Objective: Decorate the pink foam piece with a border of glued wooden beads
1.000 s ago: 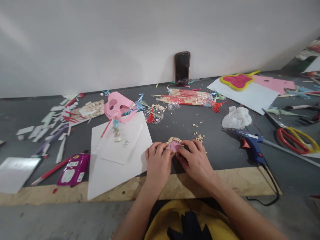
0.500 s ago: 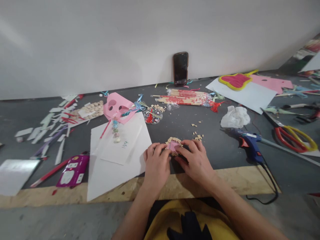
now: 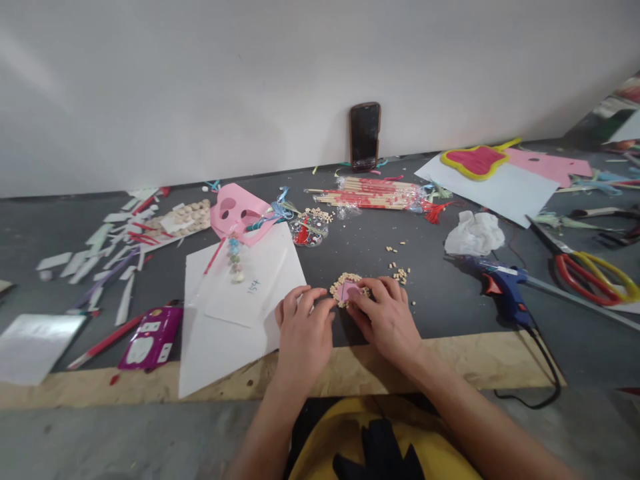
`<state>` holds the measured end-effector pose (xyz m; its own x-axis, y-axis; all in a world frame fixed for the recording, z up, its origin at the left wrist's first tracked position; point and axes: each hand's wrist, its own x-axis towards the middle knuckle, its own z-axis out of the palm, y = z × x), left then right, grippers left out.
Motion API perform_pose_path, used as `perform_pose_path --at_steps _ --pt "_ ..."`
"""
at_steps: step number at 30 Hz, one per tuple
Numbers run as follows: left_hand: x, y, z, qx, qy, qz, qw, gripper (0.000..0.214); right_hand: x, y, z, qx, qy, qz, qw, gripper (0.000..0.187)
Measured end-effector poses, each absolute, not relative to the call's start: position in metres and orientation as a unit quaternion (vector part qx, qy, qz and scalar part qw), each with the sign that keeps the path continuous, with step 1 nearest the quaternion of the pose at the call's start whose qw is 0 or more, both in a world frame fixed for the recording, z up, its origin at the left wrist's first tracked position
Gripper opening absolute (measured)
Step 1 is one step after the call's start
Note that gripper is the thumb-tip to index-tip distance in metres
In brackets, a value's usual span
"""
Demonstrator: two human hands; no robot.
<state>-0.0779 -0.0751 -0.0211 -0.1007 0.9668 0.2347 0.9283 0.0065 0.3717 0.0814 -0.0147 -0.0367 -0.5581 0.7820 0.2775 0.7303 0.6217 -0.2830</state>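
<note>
A small pink piece (image 3: 345, 291) lies on the dark table in front of me, its edge ringed with short pale bits like cut wooden sticks. My right hand (image 3: 387, 321) has its thumb and index finger closed on the right edge of this piece. To its left, my left hand (image 3: 306, 328) rests with fingers apart, the fingertips close to the edge but not gripping it. More loose pale bits (image 3: 400, 274) are scattered just beyond my right hand. White paper sheets (image 3: 200, 353) lie by my left hand, with a pink mask-like cutout (image 3: 237, 227) at their far edge.
On the right are a blue glue gun (image 3: 510, 293) with its cord, crumpled white tissue (image 3: 474, 233) and red-and-yellow scissors (image 3: 585, 277). Wrapped sticks (image 3: 370, 193) lie behind, near a phone (image 3: 365, 137) against the wall. A purple packet (image 3: 151, 338) and paper strips are on the left.
My left hand has drawn back to the left from the pink piece, with its fingers loosened. The right hand stays at the piece's right edge. The view has shifted slightly.
</note>
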Motion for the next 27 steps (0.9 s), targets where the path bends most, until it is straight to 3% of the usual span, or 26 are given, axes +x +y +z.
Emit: perform_pose_path --at_steps 16,27 --pt "-0.083 -0.08 -0.023 0.67 0.707 0.219 0.056 0.017 0.08 -0.016 -0.035 -0.422 -0.884 0.084 0.184 0.027" --pt "-0.083 -0.085 -0.028 0.666 0.707 0.229 0.064 0.015 0.065 -0.012 -0.037 -0.42 -0.884 0.057 0.195 0.017"
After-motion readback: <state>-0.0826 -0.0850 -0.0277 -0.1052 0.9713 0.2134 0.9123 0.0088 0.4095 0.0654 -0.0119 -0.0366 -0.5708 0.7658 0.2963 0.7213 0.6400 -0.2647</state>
